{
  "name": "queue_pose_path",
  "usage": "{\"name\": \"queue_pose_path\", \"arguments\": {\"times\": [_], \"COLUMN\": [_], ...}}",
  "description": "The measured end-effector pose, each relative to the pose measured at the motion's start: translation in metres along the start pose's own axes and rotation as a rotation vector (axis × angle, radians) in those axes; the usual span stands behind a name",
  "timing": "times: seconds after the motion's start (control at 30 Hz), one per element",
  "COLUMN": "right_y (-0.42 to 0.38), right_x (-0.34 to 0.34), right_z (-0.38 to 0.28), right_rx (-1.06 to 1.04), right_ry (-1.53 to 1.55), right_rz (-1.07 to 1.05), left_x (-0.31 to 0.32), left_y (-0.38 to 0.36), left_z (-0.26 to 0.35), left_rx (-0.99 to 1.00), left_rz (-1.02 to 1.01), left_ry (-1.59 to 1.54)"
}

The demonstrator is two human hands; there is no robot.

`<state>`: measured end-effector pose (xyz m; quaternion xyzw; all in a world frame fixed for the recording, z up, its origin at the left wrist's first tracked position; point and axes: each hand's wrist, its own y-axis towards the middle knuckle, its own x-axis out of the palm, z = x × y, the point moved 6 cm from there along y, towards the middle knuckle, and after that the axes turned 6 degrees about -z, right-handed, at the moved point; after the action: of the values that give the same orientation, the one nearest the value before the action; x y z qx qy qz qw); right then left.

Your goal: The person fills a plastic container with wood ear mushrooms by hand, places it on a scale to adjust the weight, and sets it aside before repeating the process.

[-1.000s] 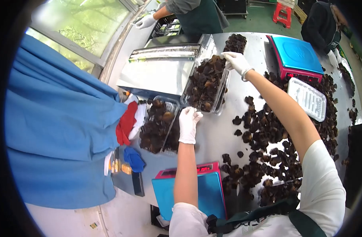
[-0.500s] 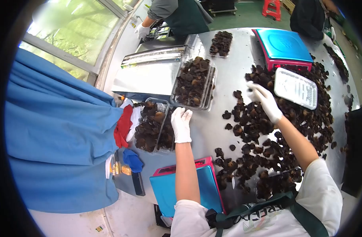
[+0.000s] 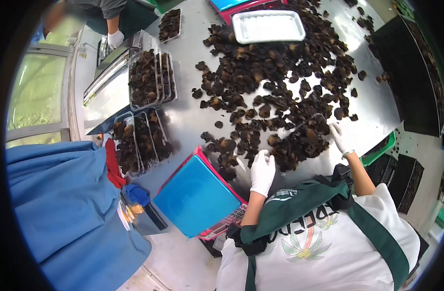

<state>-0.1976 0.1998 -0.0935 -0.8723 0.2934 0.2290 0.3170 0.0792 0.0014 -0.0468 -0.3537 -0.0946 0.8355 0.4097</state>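
A clear plastic tray heaped with dark wood ear mushrooms (image 3: 304, 142) is in front of me at the near edge of the metal table. My left hand (image 3: 263, 170), in a white glove, is at the tray's left end with its fingers bent against the side. At the opposite end, my gloved right hand (image 3: 342, 139) has its fingers at the rim. Mushrooms partly hide the tray's edges. Loose wood ear mushrooms (image 3: 275, 63) spread beyond it, and a white tray (image 3: 269, 26) rests on that pile.
A blue-topped scale (image 3: 198, 191) stands left of my left hand. Filled clear trays (image 3: 145, 80) line the table's left side, with more filled trays (image 3: 139, 143) nearer. Another scale (image 3: 231, 5) is at the back. A co-worker's gloved hand (image 3: 115, 40) is at upper left.
Both hands have come back towards my body, the left from the filled trays and the right from the mushroom pile, to the near tray's ends. My view has turned right and down.
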Motion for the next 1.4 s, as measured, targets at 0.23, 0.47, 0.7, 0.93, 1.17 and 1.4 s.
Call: {"name": "queue_pose_path", "arguments": {"times": [0.23,0.47,0.7,0.93,1.17,1.4], "right_y": [0.004,-0.025,-0.048,-0.051,0.139,0.225], "right_x": [0.012,-0.002,0.09,0.197,0.031,-0.028], "right_z": [-0.022,-0.085,-0.214,-0.258,-0.296,-0.239], "right_rx": [-0.18,-0.251,-0.547,-0.858,-0.833,-0.752], "right_ry": [-0.043,0.229,0.014,-0.029,-0.827,-1.032], "right_rz": [0.001,0.015,-0.255,-0.699,0.534,0.264], "left_x": [0.032,-0.018,-0.14,-0.183,-0.178,-0.151], "left_y": [-0.009,-0.049,-0.128,-0.195,-0.168,-0.124], "left_z": [-0.03,-0.001,-0.059,-0.139,-0.039,0.004], "left_rx": [-0.155,-0.06,-0.245,-0.569,-0.169,-0.179], "left_rz": [0.027,0.163,0.508,0.732,1.004,0.798], "left_ry": [-0.023,-0.113,-0.155,-0.081,0.192,0.377]}}
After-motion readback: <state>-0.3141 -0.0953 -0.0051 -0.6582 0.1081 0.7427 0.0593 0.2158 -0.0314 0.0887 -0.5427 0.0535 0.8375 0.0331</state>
